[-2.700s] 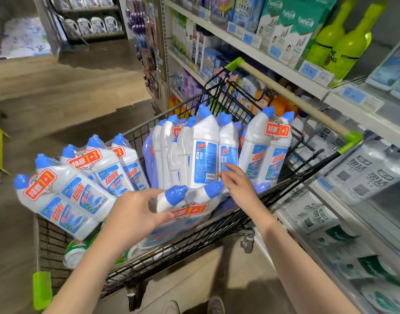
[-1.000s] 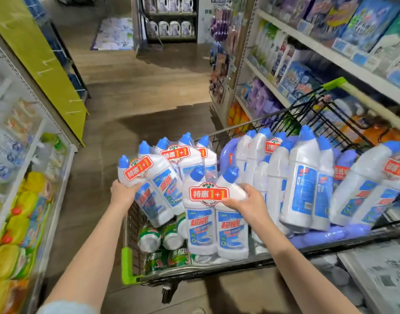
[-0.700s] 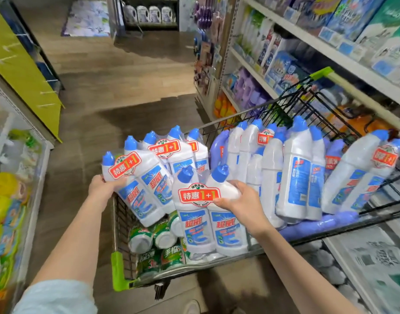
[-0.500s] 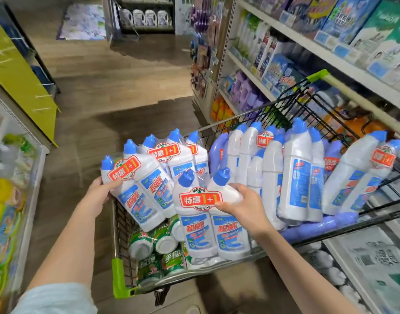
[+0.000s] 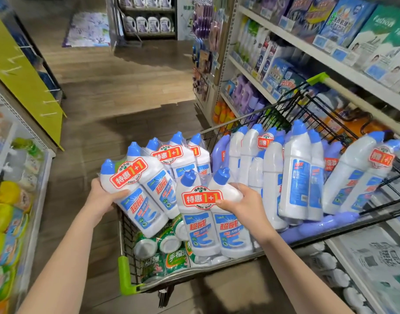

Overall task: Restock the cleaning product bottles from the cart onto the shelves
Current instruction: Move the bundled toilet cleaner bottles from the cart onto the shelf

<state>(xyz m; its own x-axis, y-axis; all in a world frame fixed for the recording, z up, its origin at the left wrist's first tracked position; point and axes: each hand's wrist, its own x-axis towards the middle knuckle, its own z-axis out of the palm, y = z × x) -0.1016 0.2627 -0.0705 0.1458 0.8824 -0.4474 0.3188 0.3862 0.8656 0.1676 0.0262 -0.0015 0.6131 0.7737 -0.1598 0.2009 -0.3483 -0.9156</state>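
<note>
Since the frame half a second back, our left grip [image 5: 102,197] has brought its thumb round onto the front of the left pack [image 5: 140,200], which it earlier cupped only from the side; little else has shifted. That pack is two white, blue-capped bottles wrapped together under a red 1+1 sticker. It leans leftward over the near-left corner of the cart [image 5: 124,227], and our left grip holds it by the shoulder. Our right grip [image 5: 243,201] is curled round the shoulder of the right pack [image 5: 208,232], thumb on its red sticker. This pack stands nearly upright just inside the cart's near rim, just beside the left pack. Both packs are in the cart; the shelves [image 5: 335,64] run along our right. Behind the packs more bottles [image 5: 294,177] stand packed together, with purple bottles [image 5: 219,152] among them. Green cans [image 5: 169,260] lie on the cart's bottom under the two packs.
</note>
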